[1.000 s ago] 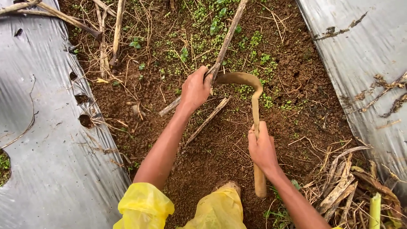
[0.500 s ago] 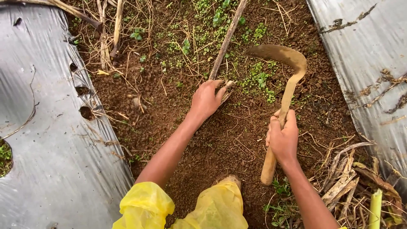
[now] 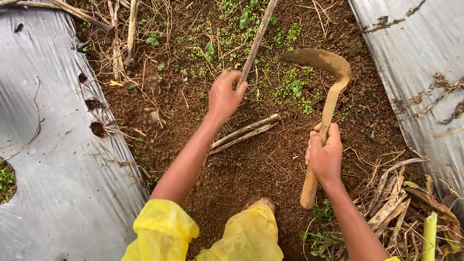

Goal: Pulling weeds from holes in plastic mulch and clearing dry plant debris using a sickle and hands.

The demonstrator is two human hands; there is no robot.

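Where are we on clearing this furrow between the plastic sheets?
Partly done: near the boot the soil is mostly bare, with cut stalk pieces lying loose. In hand: the left hand grips a dry stalk, the right hand holds the sickle raised. Left: green weeds and dry stalks further up.

Single head-worn view, looking steeply down from close above onto a soil strip [image 3: 251,159]. Plastic mulch sheets [image 3: 53,159] at 9 and 3 o'clock, forearms entering from 6 o'clock, weeds [image 3: 295,87] toward 12.
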